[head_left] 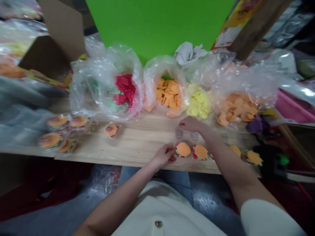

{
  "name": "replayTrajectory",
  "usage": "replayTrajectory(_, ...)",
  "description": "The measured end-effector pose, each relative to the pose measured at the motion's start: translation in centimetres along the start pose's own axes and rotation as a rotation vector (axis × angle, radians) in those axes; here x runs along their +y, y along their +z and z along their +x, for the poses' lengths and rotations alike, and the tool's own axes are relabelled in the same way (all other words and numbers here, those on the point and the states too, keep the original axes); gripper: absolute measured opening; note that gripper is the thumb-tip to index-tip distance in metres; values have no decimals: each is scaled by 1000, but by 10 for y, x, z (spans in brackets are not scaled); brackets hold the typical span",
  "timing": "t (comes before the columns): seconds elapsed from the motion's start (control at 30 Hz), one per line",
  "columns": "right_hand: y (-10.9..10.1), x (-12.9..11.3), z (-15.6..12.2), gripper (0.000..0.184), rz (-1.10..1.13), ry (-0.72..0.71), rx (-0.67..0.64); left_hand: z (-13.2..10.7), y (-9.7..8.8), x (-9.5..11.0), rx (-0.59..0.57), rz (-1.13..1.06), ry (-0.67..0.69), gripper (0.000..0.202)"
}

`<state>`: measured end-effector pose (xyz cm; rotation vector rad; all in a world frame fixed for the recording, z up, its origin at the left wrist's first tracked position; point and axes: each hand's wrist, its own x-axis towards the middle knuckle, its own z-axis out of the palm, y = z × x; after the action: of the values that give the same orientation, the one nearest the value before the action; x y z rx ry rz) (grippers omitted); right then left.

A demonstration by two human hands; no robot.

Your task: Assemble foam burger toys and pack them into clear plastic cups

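My left hand (165, 155) hovers at the table's front edge with its fingers loosely curled and a gap between them. Just to its right lies a foam toy burger (182, 149) with an orange top and green and red layers. More toy burgers (200, 152) continue the row to the right, partly covered by my right forearm. Behind the row, my right hand (190, 124) has its fingertips pinched together; what they hold, if anything, is too blurred to name. Small clear plastic pieces (179, 133) lie below that hand.
Along the back stand clear bags of red pieces (126, 88), orange discs (168, 91), yellow pieces (199, 102) and peach pieces (236, 106). Several wrapped burgers (51, 141) sit at the left; one more (111, 130) lies apart. A green panel (159, 26) rises behind.
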<state>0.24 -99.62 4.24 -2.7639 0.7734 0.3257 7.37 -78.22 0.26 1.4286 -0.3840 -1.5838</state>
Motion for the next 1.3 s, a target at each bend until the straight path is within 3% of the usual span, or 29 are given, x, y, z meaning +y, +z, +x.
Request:
replayTrajectory(0.1,-4,6,-7,12,50,-20,12,0,3,-3,-46,47,-36,16)
replayTrajectory(0.2,-10,-3,-10,15,82,-44,62,-3,-1,-1,-5,49,-31,16)
replayTrajectory(0.33,-2,-36,-29,24,204,-75,236,-11,-34,12,119,25,27,13)
replayTrajectory(0.4,10,-55,-46,28,346,-140,321,-15,-56,19,165,18,49,14)
replayTrajectory(0.53,37,-80,-79,46,455,-233,298,-16,-82,24,160,16,68,14)
replayTrajectory(0.8,107,-103,-107,64,331,-338,423,-16,-81,21,135,-35,103,14)
replayTrajectory(0.93,129,-126,-106,72,360,-273,478,-23,-79,22,138,-100,128,23)
replayTrajectory(1.07,128,-146,-102,72,691,-201,490,-26,-82,17,288,-166,235,31)
replayTrajectory(1.13,122,-149,-98,60,1000,-26,594,-25,-86,14,365,-187,271,33)
replayTrajectory(1.2,113,-149,-91,40,1319,264,633,-24,-89,11,392,-206,280,34)
replayTrajectory(1.23,108,-149,-87,31,1460,395,559,-24,-90,9,390,-219,279,35)
replayTrajectory(1.3,99,-151,-79,27,1682,507,248,-26,-91,8,378,-253,272,35)
